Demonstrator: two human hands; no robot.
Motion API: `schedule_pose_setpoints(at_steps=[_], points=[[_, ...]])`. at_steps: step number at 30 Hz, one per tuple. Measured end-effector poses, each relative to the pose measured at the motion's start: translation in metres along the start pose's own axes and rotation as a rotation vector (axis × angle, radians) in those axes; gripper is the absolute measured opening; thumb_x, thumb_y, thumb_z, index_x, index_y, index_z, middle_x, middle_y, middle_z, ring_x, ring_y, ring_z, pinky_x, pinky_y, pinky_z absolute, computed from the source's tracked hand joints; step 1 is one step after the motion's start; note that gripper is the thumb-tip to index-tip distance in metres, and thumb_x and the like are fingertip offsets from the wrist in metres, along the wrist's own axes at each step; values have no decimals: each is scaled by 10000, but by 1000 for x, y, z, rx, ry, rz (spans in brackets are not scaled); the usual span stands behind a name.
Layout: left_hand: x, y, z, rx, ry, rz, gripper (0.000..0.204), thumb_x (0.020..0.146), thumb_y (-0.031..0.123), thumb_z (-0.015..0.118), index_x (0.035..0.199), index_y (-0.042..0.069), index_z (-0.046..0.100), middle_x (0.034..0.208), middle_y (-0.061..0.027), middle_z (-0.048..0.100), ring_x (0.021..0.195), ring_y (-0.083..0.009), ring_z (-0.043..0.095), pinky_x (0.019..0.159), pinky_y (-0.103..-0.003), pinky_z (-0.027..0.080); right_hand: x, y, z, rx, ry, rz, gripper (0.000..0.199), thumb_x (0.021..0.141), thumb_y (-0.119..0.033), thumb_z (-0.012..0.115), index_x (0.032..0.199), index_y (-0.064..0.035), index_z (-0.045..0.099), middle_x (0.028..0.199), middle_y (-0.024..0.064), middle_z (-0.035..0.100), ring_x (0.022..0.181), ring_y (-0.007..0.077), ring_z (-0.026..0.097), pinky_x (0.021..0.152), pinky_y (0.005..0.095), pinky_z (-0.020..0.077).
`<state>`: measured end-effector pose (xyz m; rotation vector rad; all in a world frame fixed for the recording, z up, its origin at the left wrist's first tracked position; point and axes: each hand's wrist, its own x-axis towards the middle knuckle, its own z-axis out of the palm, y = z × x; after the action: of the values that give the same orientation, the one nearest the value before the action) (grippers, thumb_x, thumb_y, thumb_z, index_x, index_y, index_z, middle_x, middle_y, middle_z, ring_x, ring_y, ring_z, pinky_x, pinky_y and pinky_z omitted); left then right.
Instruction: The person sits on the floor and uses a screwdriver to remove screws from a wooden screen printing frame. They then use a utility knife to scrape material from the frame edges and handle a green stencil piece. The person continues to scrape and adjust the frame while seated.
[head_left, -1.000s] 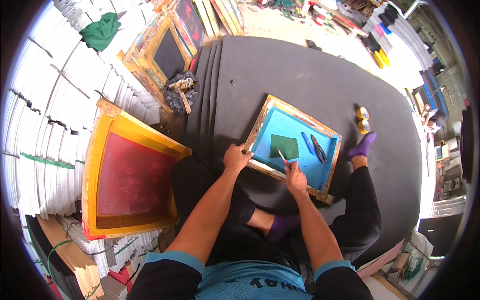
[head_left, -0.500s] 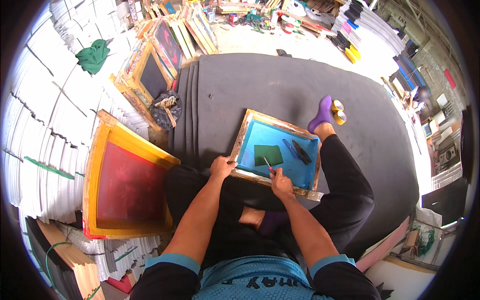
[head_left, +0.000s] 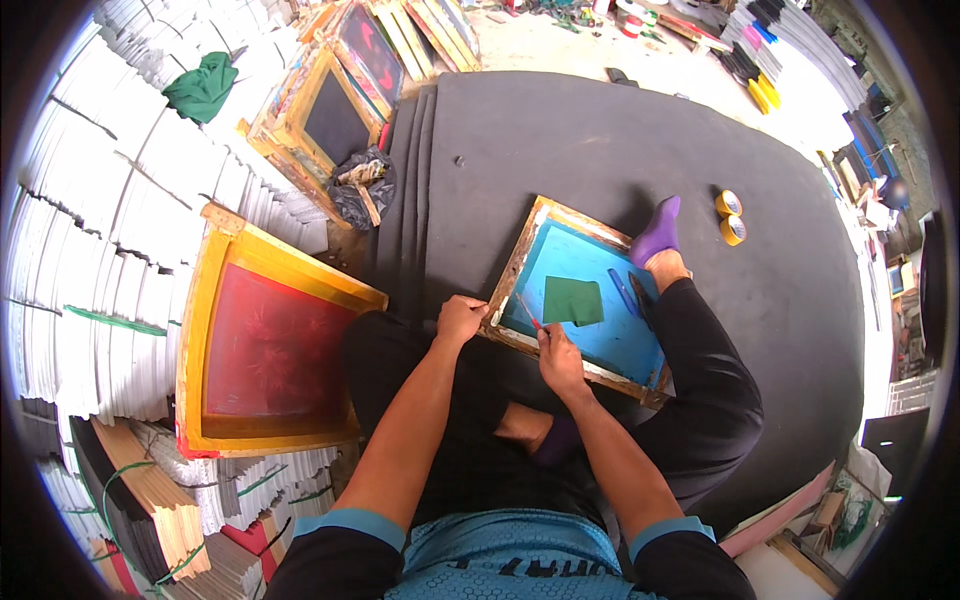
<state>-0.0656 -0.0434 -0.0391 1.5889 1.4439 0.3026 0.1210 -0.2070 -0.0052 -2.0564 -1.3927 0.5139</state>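
A wooden screen-printing frame [head_left: 512, 258] with blue mesh rests on dark sheets, tilted slightly in front of me. My left hand [head_left: 463, 318] grips its near left corner, fingers closed on the wood. In my right hand [head_left: 561, 360], held over the near rail, is a red-handled screwdriver [head_left: 537, 325]; its thin shaft points toward the inside of the left rail. On the mesh lie a square green piece [head_left: 573, 301], a slim blue tool [head_left: 623, 293] and dark-handled pliers [head_left: 637, 296], the last partly hidden by my leg.
At my left leans a yellow-edged frame with red mesh [head_left: 285, 345]. Stacks of white sheets [head_left: 90, 270] line the left side. More frames [head_left: 335, 115] and a black plastic bag [head_left: 362, 190] stand beyond. Two yellow tape rolls [head_left: 731, 217] lie past my purple-socked foot [head_left: 657, 232].
My right hand has moved the screwdriver left, from over the green piece toward the frame's left rail. My view has shifted, and my raised leg now covers more of the frame's right side.
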Motion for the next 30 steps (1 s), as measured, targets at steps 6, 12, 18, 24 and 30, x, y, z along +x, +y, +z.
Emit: schedule_pose_setpoints(at_steps=[6, 12, 18, 24, 30], points=[[-7, 12, -7, 80, 45, 32, 236, 911, 284, 772, 1059, 108, 823, 1045, -178, 777, 1000, -359, 746, 906, -429, 576, -7, -22, 2, 105, -157, 135, 302, 1016, -250, 626, 1287, -116, 616, 1109, 237, 728, 979, 488, 691, 833, 559, 544], [-6, 10, -11, 144, 28, 41, 261, 881, 258, 789, 1032, 48, 818, 935, -199, 780, 916, -338, 768, 865, -416, 576, -10, -33, 5, -49, -148, -9, 386, 993, -250, 649, 1378, -249, 638, 1008, 207, 717, 878, 443, 709, 763, 533, 578], [-12, 27, -19, 83, -118, -160, 288, 907, 253, 764, 1043, 2, 805, 803, -177, 774, 716, -263, 766, 745, -377, 584, -8, -42, 0, -170, -151, -24, 400, 983, -250, 662, 1382, -275, 647, 973, 204, 704, 816, 413, 707, 696, 531, 575], [-12, 13, -20, 236, -101, -24, 269, 907, 228, 760, 1033, -6, 802, 797, -174, 772, 687, -254, 761, 720, -370, 583, -15, -30, 13, -109, -148, -120, 398, 983, -270, 654, 1381, -265, 643, 924, 188, 727, 787, 423, 724, 691, 541, 593], [-23, 20, -26, 297, -94, 66, 219, 845, 168, 770, 988, 8, 811, 811, -193, 769, 715, -280, 769, 745, -381, 593, -23, -27, 17, -68, -73, -188, 379, 975, -267, 660, 1354, -252, 664, 989, 205, 729, 787, 427, 722, 696, 537, 594]])
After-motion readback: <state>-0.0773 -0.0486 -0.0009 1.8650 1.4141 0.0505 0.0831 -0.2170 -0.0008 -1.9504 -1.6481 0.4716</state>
